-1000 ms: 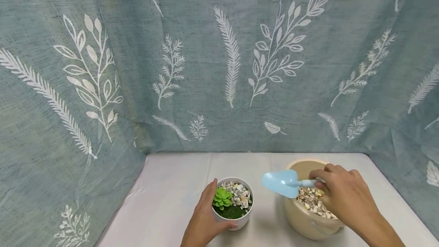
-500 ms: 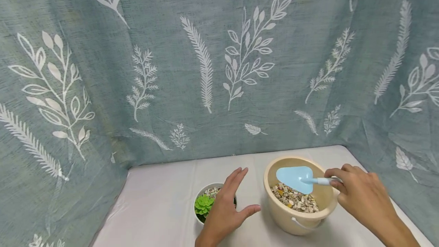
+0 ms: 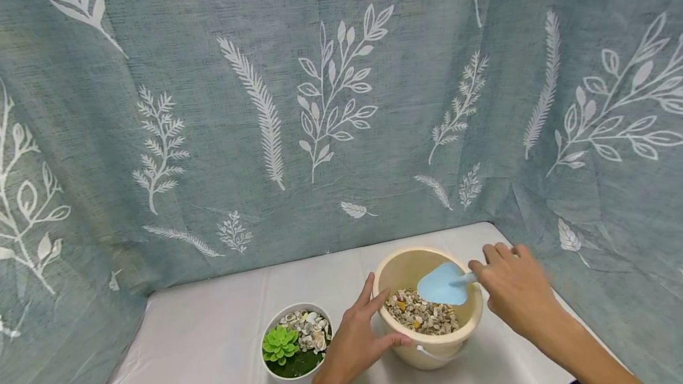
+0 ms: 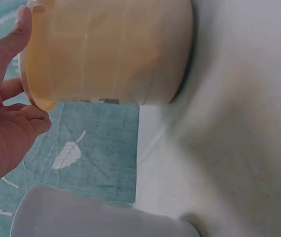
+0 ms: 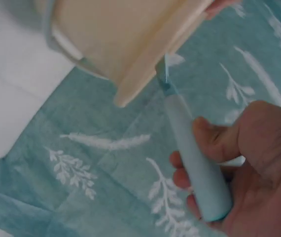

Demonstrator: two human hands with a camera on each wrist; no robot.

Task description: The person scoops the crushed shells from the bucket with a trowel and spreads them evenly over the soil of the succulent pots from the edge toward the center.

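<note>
A cream bucket (image 3: 472, 320) holds a bed of small pebbles or shells (image 3: 424, 317). My left hand (image 3: 353, 336) grips its left side at the rim, thumb toward the front and fingers farther back, as the left wrist view also shows. My right hand (image 3: 514, 286) holds the handle of a light blue garden trowel (image 3: 444, 285). The trowel's blade slants down inside the bucket, close over the pebbles. In the right wrist view, fingers and thumb wrap the trowel handle (image 5: 194, 158), while the blade is mostly hidden behind the bucket rim.
Left of the bucket stands a white pot (image 3: 265, 353) with a green succulent (image 3: 280, 344), pale pebbles and dark green ground inside. A thin white bail (image 3: 437, 355) hangs on the bucket's front. Behind the white table (image 3: 208, 325) hangs a leaf-patterned curtain (image 3: 299, 206).
My left hand has left the white pot and moved right to the bucket's rim. The trowel has moved from beside the bucket into it. The view has turned right.
</note>
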